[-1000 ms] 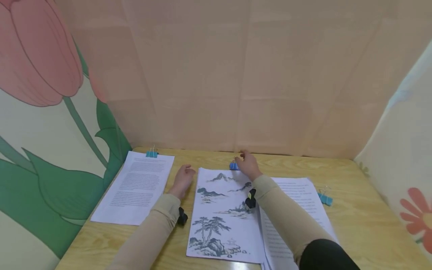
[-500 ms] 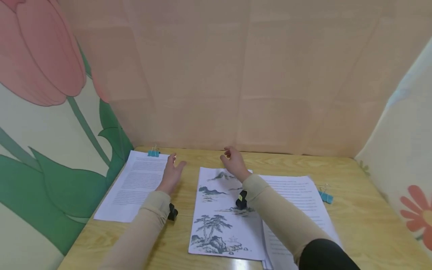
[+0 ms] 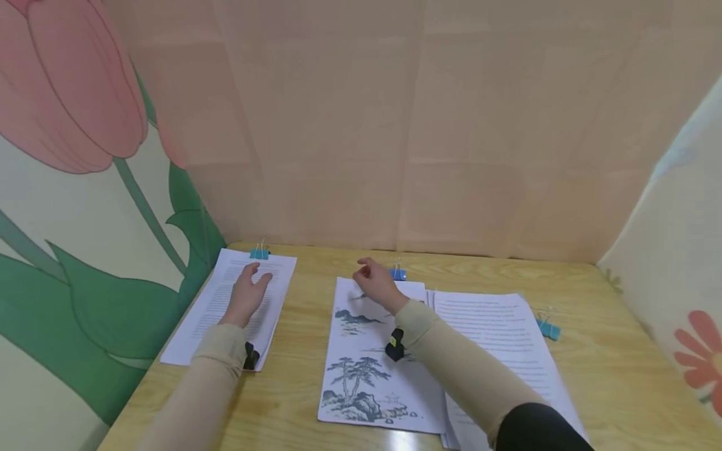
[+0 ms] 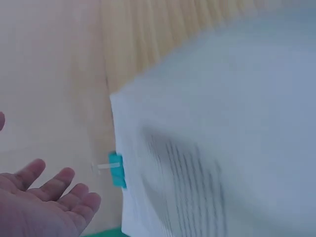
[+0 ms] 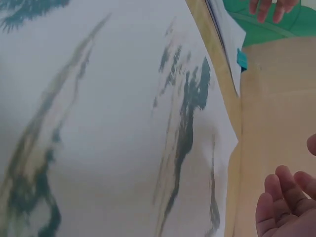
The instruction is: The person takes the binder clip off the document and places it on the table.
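Note:
My left hand hovers above a printed stack of paper at the left, fingers spread and relaxed. At that stack's top edge sits a teal binder clip, just beyond the fingertips; the left wrist view shows the clip apart from the hand. My right hand is over the top of a sheet with an ink landscape, its fingers loosely bent around nothing. Right beside it, a blue binder clip grips the sheet's top edge. The right wrist view shows the palm bare.
Another printed stack lies at the right, touching the landscape sheet and partly under my right sleeve. A teal binder clip is on its right edge. Bare wooden table separates the left stack from the landscape sheet. A cloth-covered wall stands behind.
My left hand has moved left from beside the landscape sheet to over the left stack. My right hand has left the blue clip and shifted left, uncovering it.

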`<state>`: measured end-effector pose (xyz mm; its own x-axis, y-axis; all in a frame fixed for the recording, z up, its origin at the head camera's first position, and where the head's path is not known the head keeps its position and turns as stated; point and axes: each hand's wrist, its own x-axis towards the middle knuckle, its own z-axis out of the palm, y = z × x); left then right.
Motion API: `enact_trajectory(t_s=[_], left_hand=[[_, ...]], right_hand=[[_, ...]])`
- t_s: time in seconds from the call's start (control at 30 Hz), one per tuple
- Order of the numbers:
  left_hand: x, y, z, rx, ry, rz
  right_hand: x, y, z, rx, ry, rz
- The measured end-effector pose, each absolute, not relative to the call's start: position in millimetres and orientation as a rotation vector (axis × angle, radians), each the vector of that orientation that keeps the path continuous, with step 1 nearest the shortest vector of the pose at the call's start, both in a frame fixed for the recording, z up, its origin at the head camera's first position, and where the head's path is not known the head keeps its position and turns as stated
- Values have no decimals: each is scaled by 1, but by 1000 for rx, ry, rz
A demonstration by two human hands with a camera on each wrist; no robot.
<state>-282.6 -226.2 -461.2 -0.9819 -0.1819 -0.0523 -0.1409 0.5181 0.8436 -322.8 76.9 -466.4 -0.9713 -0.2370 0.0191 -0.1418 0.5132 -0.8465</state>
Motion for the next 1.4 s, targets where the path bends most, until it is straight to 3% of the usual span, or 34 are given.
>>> enact_trajectory(t_s=[0.77, 1.4], left_hand=[[-260, -307, -468, 514, -2789, -1200], [-263, -338, -490, 530, -2923, -1113]], right_hand=[[-297, 24, -482, -576, 2531, -1292], [-283, -4, -493, -504, 2451, -1256]])
